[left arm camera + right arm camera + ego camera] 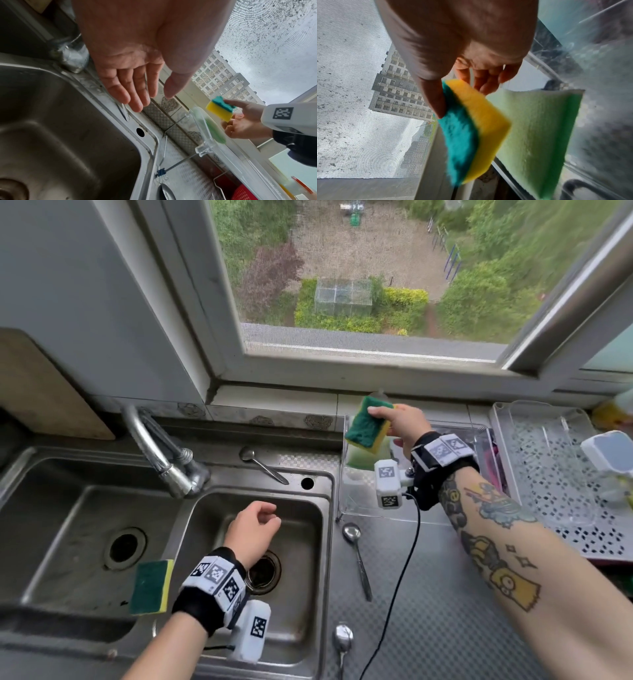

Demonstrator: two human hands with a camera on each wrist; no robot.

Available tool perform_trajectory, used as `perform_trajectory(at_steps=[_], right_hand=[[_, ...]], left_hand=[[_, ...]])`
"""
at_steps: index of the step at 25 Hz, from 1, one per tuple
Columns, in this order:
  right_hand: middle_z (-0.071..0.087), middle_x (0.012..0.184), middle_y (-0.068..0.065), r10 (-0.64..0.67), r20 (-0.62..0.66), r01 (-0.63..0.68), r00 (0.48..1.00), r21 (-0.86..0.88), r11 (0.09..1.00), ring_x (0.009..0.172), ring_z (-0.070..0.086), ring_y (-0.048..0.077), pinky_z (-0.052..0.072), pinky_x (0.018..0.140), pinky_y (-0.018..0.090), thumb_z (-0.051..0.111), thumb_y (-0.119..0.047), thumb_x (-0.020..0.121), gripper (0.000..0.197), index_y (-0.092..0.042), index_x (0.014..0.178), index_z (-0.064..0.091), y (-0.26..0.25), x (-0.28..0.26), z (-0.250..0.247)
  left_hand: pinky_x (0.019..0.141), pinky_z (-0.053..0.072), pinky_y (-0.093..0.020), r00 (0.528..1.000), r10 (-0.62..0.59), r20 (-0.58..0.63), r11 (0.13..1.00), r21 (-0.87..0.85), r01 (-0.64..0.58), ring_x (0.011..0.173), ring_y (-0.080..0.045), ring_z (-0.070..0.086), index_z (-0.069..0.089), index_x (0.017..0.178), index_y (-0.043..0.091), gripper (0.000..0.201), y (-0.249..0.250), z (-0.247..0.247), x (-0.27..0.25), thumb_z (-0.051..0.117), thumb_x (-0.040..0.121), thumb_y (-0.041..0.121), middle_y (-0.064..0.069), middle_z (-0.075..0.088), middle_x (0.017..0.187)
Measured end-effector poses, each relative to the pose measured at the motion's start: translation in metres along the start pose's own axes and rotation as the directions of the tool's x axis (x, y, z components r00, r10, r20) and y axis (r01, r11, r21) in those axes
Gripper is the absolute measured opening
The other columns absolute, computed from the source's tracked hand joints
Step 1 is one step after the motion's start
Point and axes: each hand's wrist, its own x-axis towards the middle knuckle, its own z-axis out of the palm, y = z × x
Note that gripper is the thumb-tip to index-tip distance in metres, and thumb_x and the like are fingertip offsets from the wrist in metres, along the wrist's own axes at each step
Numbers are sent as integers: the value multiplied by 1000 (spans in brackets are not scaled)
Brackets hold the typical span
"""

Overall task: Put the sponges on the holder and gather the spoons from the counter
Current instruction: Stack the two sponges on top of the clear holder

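My right hand (394,419) pinches a green-and-yellow sponge (367,426) (471,129) (221,111) between thumb and fingers, just above the clear holder (346,498) right of the sink. A pale green sponge (363,457) (539,135) lies in that holder. Another green-and-yellow sponge (150,587) sits on the divider between the sink basins. My left hand (255,525) (137,86) hovers empty over the right basin, fingers relaxed. One spoon (262,465) lies behind that basin, a second spoon (358,559) on the counter right of it, a third spoon (342,642) near the front edge.
A faucet (161,453) arcs over the double sink (325,542). A white perforated drying tray (548,481) with a clear bin fills the right counter. A cable (404,577) hangs from my right wrist across the counter. The window (342,285) stands behind.
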Motion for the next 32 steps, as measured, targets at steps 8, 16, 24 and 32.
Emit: perform_trajectory(at_steps=[8, 16, 24, 32], right_hand=[[64, 87, 8, -20, -98, 13, 995, -70, 997, 59, 50, 13, 32, 50, 23, 80, -27, 70, 28, -13, 89, 65, -3, 11, -1], [69, 113, 9, -117, -221, 60, 968, -251, 966, 104, 65, 25, 51, 97, 42, 78, -39, 71, 54, -5, 112, 66, 21, 8, 10], [61, 103, 6, -101, -257, 29, 961, -270, 962, 99, 62, 24, 52, 94, 40, 72, -46, 73, 58, -7, 114, 60, 21, 3, 22], [63, 118, 7, -61, -337, -26, 940, -247, 969, 105, 62, 24, 50, 96, 36, 68, -61, 59, 77, -6, 113, 60, 27, 8, 17]], left_hand=[[94, 48, -37, 990, -89, -107, 995, 27, 93, 97, -27, 64, 66, 103, 14, 22, -45, -31, 7, 65, 81, 13, -4, 69, 91], [103, 38, -40, 894, -235, -382, 911, 235, 340, 120, -39, 50, 60, 115, 1, 44, -114, -74, 5, 70, 73, 10, -29, 60, 117], [109, 23, -52, 775, -459, -434, 744, 290, 602, 128, -49, 37, 36, 131, 2, 87, -154, -83, -3, 85, 63, 25, -35, 36, 138], [107, 37, -53, 796, -496, -348, 770, 248, 588, 127, -50, 43, 27, 132, -2, 81, -161, -84, 8, 79, 70, 8, -36, 42, 134]])
